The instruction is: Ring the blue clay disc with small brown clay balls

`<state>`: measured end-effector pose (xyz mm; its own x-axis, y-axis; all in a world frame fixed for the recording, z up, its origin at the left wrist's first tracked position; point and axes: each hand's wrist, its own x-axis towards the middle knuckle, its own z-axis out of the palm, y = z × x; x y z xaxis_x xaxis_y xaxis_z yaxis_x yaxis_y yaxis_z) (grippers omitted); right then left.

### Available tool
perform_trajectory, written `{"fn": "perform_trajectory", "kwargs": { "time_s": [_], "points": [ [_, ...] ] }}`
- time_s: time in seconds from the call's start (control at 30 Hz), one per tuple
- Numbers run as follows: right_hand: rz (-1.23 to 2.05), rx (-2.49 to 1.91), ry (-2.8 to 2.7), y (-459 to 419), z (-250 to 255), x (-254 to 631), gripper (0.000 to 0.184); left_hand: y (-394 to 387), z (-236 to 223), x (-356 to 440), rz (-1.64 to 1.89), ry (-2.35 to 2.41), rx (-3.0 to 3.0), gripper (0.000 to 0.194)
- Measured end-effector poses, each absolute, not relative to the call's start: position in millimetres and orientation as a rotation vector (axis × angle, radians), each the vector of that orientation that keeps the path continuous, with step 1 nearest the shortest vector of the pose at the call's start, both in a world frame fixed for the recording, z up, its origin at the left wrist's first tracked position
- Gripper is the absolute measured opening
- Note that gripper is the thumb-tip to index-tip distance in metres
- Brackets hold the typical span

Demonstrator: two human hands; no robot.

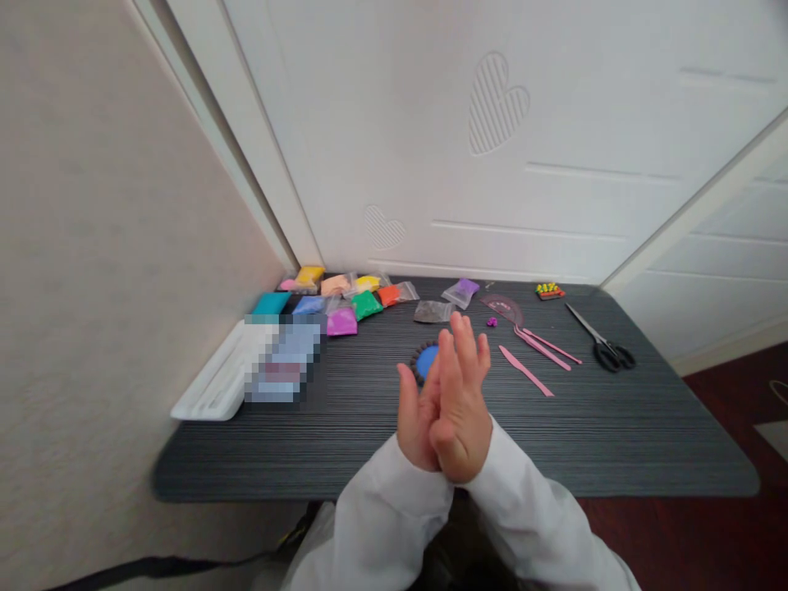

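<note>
My left hand (415, 414) and my right hand (461, 402) are pressed palm to palm above the front middle of the table. The fingers of both are stretched out, and the left thumb stands apart. Whatever may lie between the palms is hidden. Just behind them, partly covered by the fingers, is a blue disc (425, 361) edged with small dark balls (414, 376). To the right lie a pink modelling knife (526, 371), two slim pink tools (545, 348) and a small purple piece (492, 322).
Several bags of coloured clay, among them green (367, 305) and purple (341, 322), lie at the back left. A white tray (213, 377) stands by the left wall, beside a blurred-out packet (286, 361). Scissors (603, 345) and a small yellow-and-red piece (549, 291) lie right. A white panel (431, 148) rises behind.
</note>
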<state>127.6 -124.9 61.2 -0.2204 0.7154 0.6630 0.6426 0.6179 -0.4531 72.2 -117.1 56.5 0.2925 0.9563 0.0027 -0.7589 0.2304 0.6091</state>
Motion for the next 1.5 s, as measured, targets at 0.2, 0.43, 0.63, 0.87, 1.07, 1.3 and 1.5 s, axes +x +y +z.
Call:
{"fn": "perform_trajectory", "kwargs": {
  "time_s": [0.2, 0.43, 0.63, 0.87, 1.07, 1.3, 1.5],
  "points": [
    [0.17, -1.052, -1.593, -115.9, 64.7, 150.0, 0.068, -104.4, 44.2, 64.0, 1.138, 0.394, 0.004, 0.058],
    [0.323, -1.134, -1.907, -134.7, 58.1, 177.4, 0.026, -102.1, 49.5, 65.3, 1.203, 0.421, -0.061, 0.057],
    [0.268, -1.221, -2.043, -127.3, 44.2, 168.6, 0.019, -107.0, 51.2, 71.6, 1.199, 0.531, 0.037, 0.06],
    [0.08, -1.403, -2.011, -115.0, 32.1, 217.2, 0.015, -82.7, 51.3, 37.5, 1.331, 0.639, 0.278, 0.049],
    [-0.058, -1.769, -2.149, -108.8, 3.8, 257.3, 0.021, -52.4, 35.9, -31.1, 1.746, 0.938, 0.401, 0.043],
    [-0.003, -1.782, -2.216, -106.4, 5.1, 258.5, 0.03, -53.0, 21.5, -49.4, 1.753, 1.071, 0.333, 0.038],
    [0.045, -1.702, -2.255, -105.2, 2.4, 262.5, 0.024, -53.3, 20.5, -50.0, 1.716, 1.06, 0.326, 0.036]
  ]
}}
